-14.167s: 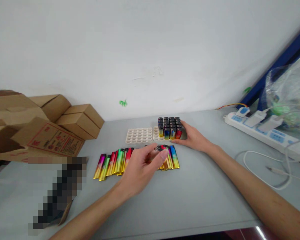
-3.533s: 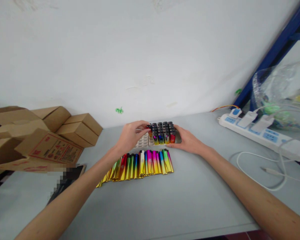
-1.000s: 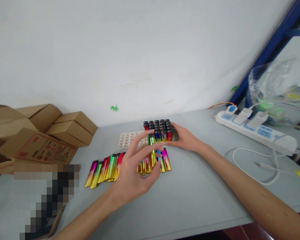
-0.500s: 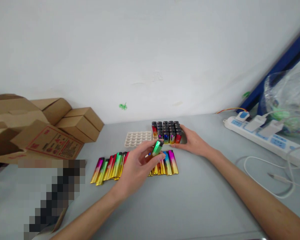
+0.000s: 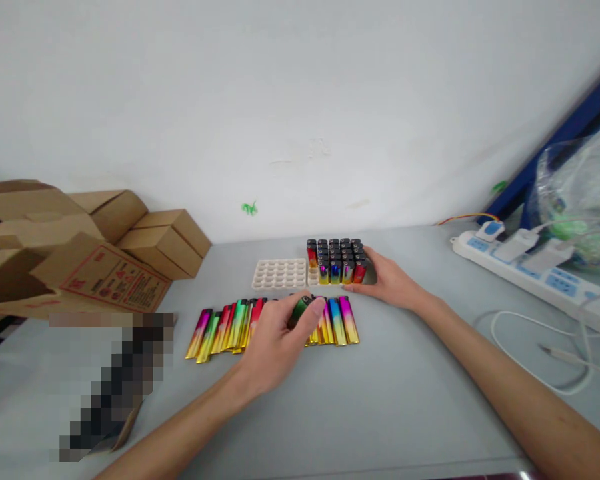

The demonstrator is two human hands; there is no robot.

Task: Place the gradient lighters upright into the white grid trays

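A row of shiny rainbow-coloured lighters (image 5: 230, 327) lies flat on the grey table (image 5: 380, 400). Above that row, my left hand (image 5: 275, 343) is closed on a green lighter (image 5: 300, 309), pinched between thumb and fingers. Behind stands a white tray with round sockets (image 5: 279, 273); its right part holds several upright lighters with black caps (image 5: 337, 260). My right hand (image 5: 390, 283) rests against the right side of that block, fingers curled on the tray's edge.
Brown cardboard boxes (image 5: 100, 267) are stacked at the left. A white power strip (image 5: 530, 273) with plugs and a white cable (image 5: 540, 347) lie at the right, beside a clear plastic bag (image 5: 580, 193) and a blue post (image 5: 555, 133). A blurred dark object (image 5: 115, 387) lies front left.
My left hand has dropped lower toward the row, the green lighter now tilted flatter in its fingers. My right hand stays at the tray.
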